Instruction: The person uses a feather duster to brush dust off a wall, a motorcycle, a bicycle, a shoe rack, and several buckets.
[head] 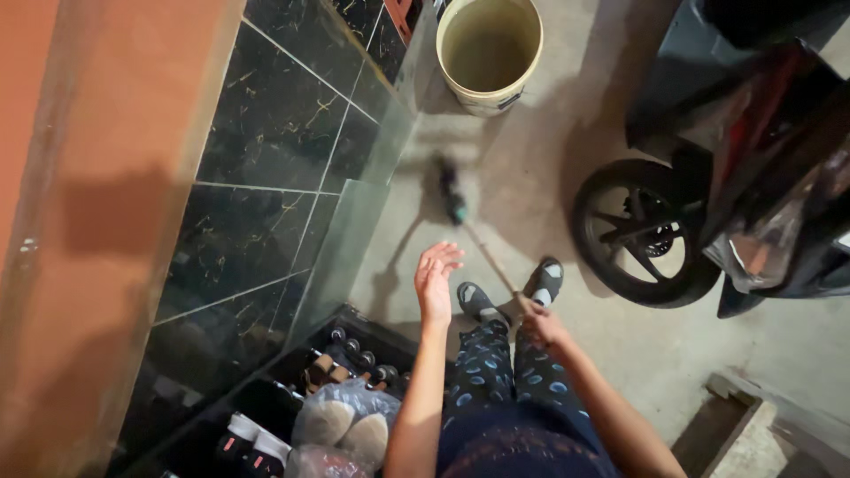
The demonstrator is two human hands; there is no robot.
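Head view, near to far:
- shoe rack point(266, 407) lower left against the black tiled wall point(266, 177), with shoes and bagged slippers in it.
- right hand point(542, 326) clenched on the thin stick of a broom point(482, 248), gripped at its top end so the head reaches forward.
- left hand point(436, 281) free, fingers spread, palm down, touching nothing.
- broom head point(452, 190) down on the concrete floor point(531, 150), blurred.
- bucket point(489, 49) beyond, scooter wheel point(642, 232) right.

One bucket point(489, 51) can be counted, one broom point(469, 232), one scooter point(726, 168) with a single wheel point(639, 232) seen, two hands, left point(436, 281) and right point(542, 324), two slippers point(478, 301), plus one shoe rack point(266, 398).
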